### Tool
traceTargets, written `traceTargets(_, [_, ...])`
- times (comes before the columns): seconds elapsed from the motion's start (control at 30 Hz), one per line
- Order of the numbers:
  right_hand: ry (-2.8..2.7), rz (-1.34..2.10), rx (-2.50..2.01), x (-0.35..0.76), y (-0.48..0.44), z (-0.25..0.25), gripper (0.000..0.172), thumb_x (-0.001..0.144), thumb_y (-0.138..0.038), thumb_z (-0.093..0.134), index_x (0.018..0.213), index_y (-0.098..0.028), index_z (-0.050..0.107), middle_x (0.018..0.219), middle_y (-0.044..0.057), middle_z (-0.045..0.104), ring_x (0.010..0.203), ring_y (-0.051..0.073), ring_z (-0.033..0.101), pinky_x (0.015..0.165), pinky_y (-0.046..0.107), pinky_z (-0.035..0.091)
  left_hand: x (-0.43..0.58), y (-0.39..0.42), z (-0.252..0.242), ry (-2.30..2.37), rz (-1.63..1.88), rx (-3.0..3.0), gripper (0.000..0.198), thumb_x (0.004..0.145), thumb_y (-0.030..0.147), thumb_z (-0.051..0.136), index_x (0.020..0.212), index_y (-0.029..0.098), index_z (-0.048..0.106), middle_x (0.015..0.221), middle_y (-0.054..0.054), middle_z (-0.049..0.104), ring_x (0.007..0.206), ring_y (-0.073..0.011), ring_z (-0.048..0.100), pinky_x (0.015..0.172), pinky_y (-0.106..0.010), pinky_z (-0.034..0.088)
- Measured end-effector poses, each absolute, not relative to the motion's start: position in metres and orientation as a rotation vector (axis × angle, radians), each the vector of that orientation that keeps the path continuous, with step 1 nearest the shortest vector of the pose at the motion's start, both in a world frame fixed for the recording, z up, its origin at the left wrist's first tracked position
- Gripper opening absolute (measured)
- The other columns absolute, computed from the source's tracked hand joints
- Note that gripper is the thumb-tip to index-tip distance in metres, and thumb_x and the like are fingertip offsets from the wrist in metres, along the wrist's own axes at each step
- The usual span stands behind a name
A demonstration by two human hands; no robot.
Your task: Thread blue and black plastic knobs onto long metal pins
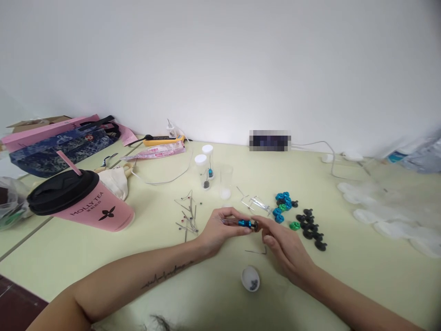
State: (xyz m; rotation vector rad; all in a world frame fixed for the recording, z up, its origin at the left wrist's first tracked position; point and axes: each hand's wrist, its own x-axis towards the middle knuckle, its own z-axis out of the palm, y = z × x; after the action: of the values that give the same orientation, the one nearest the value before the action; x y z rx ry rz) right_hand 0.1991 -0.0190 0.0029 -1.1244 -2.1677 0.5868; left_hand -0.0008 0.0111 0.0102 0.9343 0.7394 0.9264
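Note:
My left hand (220, 230) is closed around a small blue metal part (244, 223) with thin metal rods running back across the palm. A black disc-shaped piece (255, 226) sits at the part's right end. My right hand (284, 246) has its curled fingers against that black disc; its grip is partly hidden. Below the hands lie an L-shaped hex key (257, 251) and a small white cap (245, 279) with tiny grey pieces inside. Loose thin metal rods (189, 218) are scattered left of my left hand.
Right of my hands are blue knobs (277, 212), a green knob (295, 225) and black pieces (312, 228). Behind stand white-lidded tubes (201, 171) and a clear open tube (226, 181). A pink cup (99, 207) stands left. Frosted plastic packaging (396, 225) lies right.

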Motion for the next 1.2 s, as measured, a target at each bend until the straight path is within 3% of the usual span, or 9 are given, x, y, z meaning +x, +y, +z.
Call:
traceTargets(0.1, [-2.143, 0.581, -1.131, 0.1988, -0.0197, 0.0022, 0.04, 0.1, -0.04, 0.025, 0.135, -0.023, 0.035, 0.092, 0.005, 0.061, 0.072, 0.017, 0.057, 0.07, 0.03, 0.046, -0.0016, 0.0095, 0.0087, 0.764, 0.928, 0.934, 0.025, 0.06, 0.018, 0.083, 0.08, 0.014, 0.068, 0.08, -0.006, 0.075, 0.079, -0.0185, 0.069, 0.076, -0.03, 0.053])
traceTargets(0.27, [-2.161, 0.583, -1.133, 0.1992, -0.0213, 0.0019, 0.037, 0.1, -0.041, 0.024, 0.126, -0.025, 0.044, 0.09, 0.004, 0.06, 0.074, 0.017, 0.057, 0.073, 0.03, 0.046, -0.0018, 0.0069, 0.0083, 0.775, 0.931, 0.939, 0.023, 0.062, 0.019, 0.082, 0.08, 0.015, 0.068, 0.084, -0.006, 0.075, 0.079, -0.0172, 0.068, 0.075, -0.028, 0.052])
traceTargets(0.43, [-2.137, 0.596, -1.12, 0.1987, -0.0219, 0.0031, 0.038, 0.1, -0.041, 0.024, 0.132, -0.025, 0.037, 0.094, 0.004, 0.061, 0.074, 0.017, 0.057, 0.073, 0.03, 0.046, -0.0005, 0.0067, 0.0091, 0.775, 0.954, 0.928, 0.021, 0.063, 0.019, 0.081, 0.079, 0.016, 0.068, 0.085, -0.005, 0.074, 0.081, -0.0164, 0.067, 0.075, -0.027, 0.052])
traceTargets(1.2, [-2.151, 0.648, -1.124, 0.1981, -0.0222, 0.0076, 0.038, 0.1, -0.04, 0.025, 0.133, -0.026, 0.039, 0.1, 0.005, 0.062, 0.082, 0.018, 0.058, 0.077, 0.031, 0.046, -0.0004, 0.0068, 0.008, 0.825, 0.925, 0.937, 0.021, 0.065, 0.021, 0.08, 0.08, 0.015, 0.067, 0.087, -0.006, 0.071, 0.08, -0.0167, 0.065, 0.072, -0.027, 0.051])
